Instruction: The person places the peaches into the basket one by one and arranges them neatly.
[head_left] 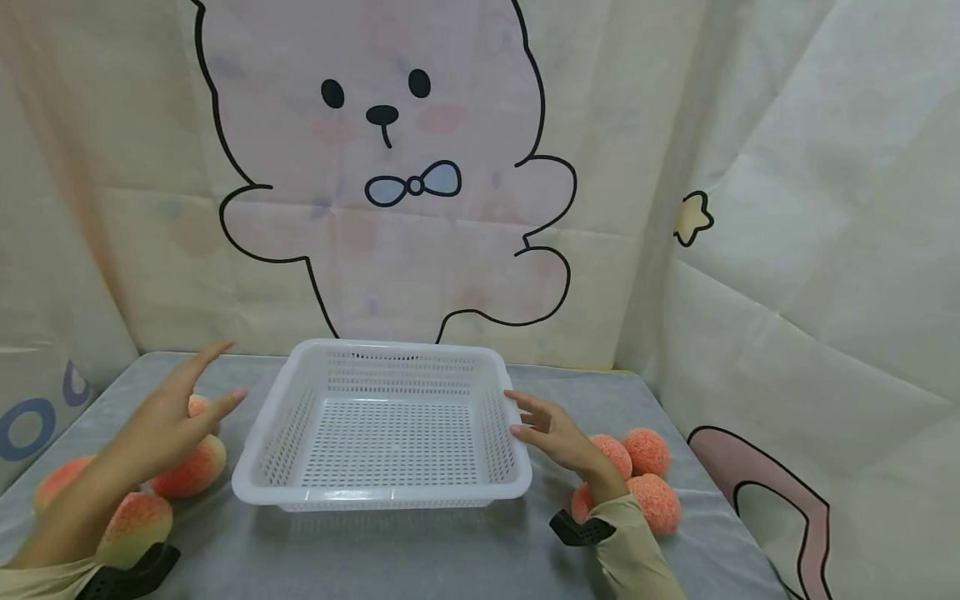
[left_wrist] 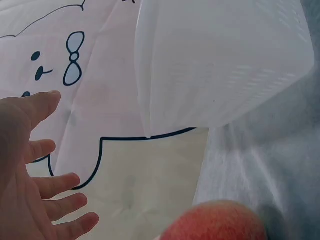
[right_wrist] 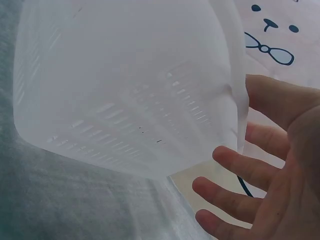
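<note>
A white plastic basket (head_left: 390, 493) with slotted walls sits mid-table. My right hand (head_left: 551, 429) is at its right rim, fingertips touching or very near the edge. The right wrist view shows that hand's fingers (right_wrist: 235, 200) spread and only slightly bent beside the outer wall. Left of the basket, my left hand (head_left: 168, 421) is raised, apart from the rim, thumb and fingers spread, holding nothing. Beneath and around the left forearm lie several peaches (head_left: 191, 467), partly hidden by the arm. One peach (left_wrist: 215, 222) shows at the bottom of the left wrist view.
Several orange-pink textured balls (head_left: 656, 502) cluster on the right of the table, partly behind my right wrist. A grey cloth (head_left: 360, 554) covers the table. Behind it hangs a curtain (head_left: 622, 100) with a cartoon bear; more curtain (head_left: 825, 250) hangs at the right.
</note>
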